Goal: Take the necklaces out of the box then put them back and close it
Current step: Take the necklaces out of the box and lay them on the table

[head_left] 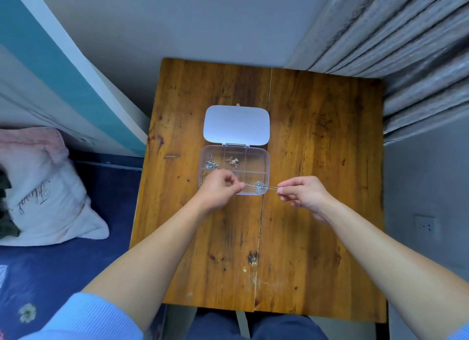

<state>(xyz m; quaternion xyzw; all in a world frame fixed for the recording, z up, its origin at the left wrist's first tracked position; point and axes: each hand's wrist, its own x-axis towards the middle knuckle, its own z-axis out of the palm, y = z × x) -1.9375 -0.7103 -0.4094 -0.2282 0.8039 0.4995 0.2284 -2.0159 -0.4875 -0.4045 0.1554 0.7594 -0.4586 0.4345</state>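
1. Two hands work over the clear plastic compartment box point(234, 168), which lies open on the wooden tabletop point(317, 162) with its white lid point(236, 124) folded flat beyond the hinge.
2. Left hand point(219, 187): its grip is pinched together, thumb against forefinger, on one end of a thin silver chain point(261, 186). Right hand point(303, 193): its grip is likewise clamped on the other end, so the chain runs taut between them.
3. Just beneath the stretched chain, between the two grips, a small silvery bunch point(259, 187) shows at the box's near right compartment; whether it hangs from the chain or lies in the compartment I cannot tell.
4. Beyond the left grip, a silver necklace point(212, 163) sits in the far left compartment and a gold one point(232, 161) in the far middle compartment. Something golden peeks out just behind the left hand.
5. Judged from this, one necklace is being handled at the box's edge; whether it is leaving or returning cannot be told. The next move calls for keeping both pinches firm while guiding the fine chain, without snagging a divider.
6. Writing: a cursive word on the pillow point(43, 187) on the bed, well left of the left grip, is not legible. No brand shows on the box.
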